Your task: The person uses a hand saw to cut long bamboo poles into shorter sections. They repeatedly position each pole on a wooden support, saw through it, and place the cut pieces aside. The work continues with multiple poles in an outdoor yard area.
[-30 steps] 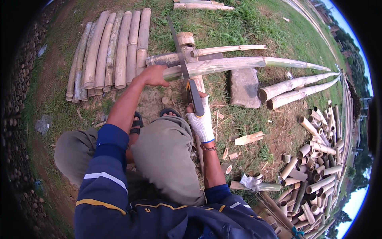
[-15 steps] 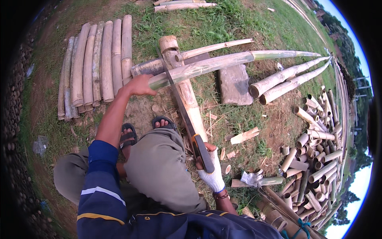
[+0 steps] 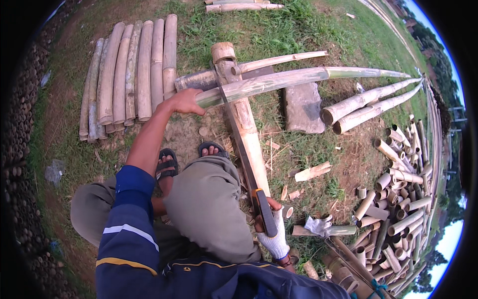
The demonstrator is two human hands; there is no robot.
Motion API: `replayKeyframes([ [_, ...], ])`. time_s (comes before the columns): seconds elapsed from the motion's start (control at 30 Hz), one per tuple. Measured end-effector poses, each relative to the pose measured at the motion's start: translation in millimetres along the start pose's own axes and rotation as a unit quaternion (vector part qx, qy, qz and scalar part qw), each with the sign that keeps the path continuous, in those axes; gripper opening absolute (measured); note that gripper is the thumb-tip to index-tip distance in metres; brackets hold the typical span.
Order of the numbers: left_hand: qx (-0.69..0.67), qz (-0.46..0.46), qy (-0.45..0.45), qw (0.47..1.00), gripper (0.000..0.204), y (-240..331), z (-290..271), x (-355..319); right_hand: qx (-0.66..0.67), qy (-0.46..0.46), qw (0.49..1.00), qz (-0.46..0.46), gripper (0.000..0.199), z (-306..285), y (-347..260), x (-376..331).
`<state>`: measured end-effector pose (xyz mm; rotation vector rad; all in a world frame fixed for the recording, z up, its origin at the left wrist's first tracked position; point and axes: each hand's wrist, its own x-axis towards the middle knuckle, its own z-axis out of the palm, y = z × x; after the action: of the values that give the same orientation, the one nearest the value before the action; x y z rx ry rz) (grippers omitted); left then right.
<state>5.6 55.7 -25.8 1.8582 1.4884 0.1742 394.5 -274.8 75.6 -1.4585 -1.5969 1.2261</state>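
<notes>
My left hand [image 3: 186, 101], bare, is closed round the near end of a long greenish bamboo pole [image 3: 279, 82]. The pole lies across an upright-notched bamboo log [image 3: 243, 117] and stretches off to the far right. In a white knitted glove with the fingertips bare, my right hand [image 3: 273, 233] grips the dark and orange handle of a handsaw [image 3: 239, 139]. The saw's long blade crosses the pole just right of my left hand, its teeth hidden against the bamboo. How deep any cut goes, I cannot tell.
Cut bamboo lengths [image 3: 133, 74] lie side by side at the left. A flat stone block [image 3: 303, 107] sits beyond the log, beside two thick poles [image 3: 371, 102]. Short offcuts [image 3: 406, 199] are heaped at the right. A white glove [image 3: 318, 225] rests on a bamboo piece.
My right hand has drawn the saw back toward my body, so less blade reaches past the pole. My left hand keeps its hold on the pole. The whole view has shifted slightly.
</notes>
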Motion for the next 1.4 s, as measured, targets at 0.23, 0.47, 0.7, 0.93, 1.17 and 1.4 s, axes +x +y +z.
replayKeyframes([
  [0.23, 0.061, -0.059, 0.061, 0.994, 0.075, 9.1, -3.6, -13.0, 0.017, 0.042, 0.992, -0.118, 0.070, 68.4, 8.6, 163.1],
  [0.47, 0.189, -0.084, 0.172, 0.963, 0.075, 62.9, -0.8, -16.6, 0.092, 0.030, 0.993, -0.064, 0.074, 65.5, -23.5, 181.7],
  [0.7, 0.281, -0.014, 0.377, 0.882, 0.062, 33.4, 76.8, -32.8, 0.089, -0.069, 0.991, -0.071, 0.070, 37.6, 6.6, 157.0],
  [0.93, 0.248, -0.058, 0.247, 0.935, 0.064, 47.9, 50.0, -32.9, 0.067, -0.014, 0.994, -0.081, 0.069, 45.5, 7.1, 153.3],
  [1.17, 0.276, 0.003, 0.309, 0.910, 0.070, 18.9, 65.4, -28.9, 0.038, -0.024, 0.997, -0.069, 0.071, 26.0, 1.0, 92.3],
  [1.4, 0.255, -0.043, 0.308, 0.916, 0.070, 31.8, 64.7, -31.9, 0.071, -0.043, 0.996, 0.038, 0.072, -8.5, -26.1, 26.9],
])
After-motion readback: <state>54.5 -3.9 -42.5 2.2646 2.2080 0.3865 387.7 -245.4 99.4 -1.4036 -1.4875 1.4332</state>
